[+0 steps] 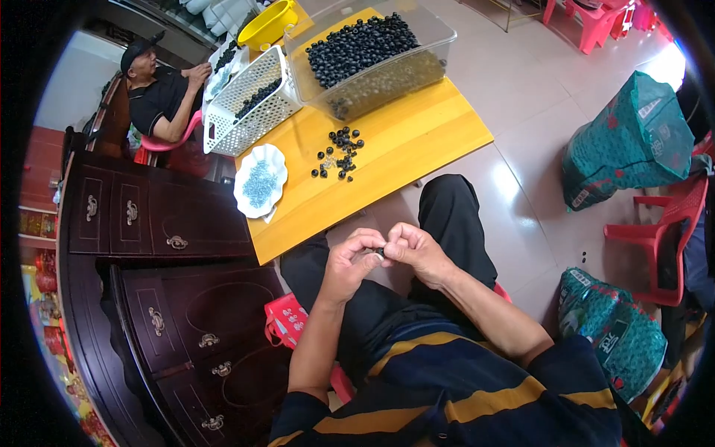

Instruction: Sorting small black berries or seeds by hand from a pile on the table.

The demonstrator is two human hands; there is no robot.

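Above my lap, my left hand (351,262) and my right hand (418,255) meet with their fingertips pinched together. Between them is a small black part (380,252), mostly covered by the fingers. Beyond my hands, a loose cluster of small round black parts (345,153) lies on the yellow tabletop (402,149). A white scalloped dish (244,203) at the table's left corner holds many tiny clear, bluish pieces (261,184).
A clear plastic bin (447,41) full of black parts stands at the table's far side, beside a white perforated basket (216,134) and a yellow basin (261,30). A co-worker (160,97) sits far left. Dark drawers (186,313) flank me; teal bags (629,145) stand right.
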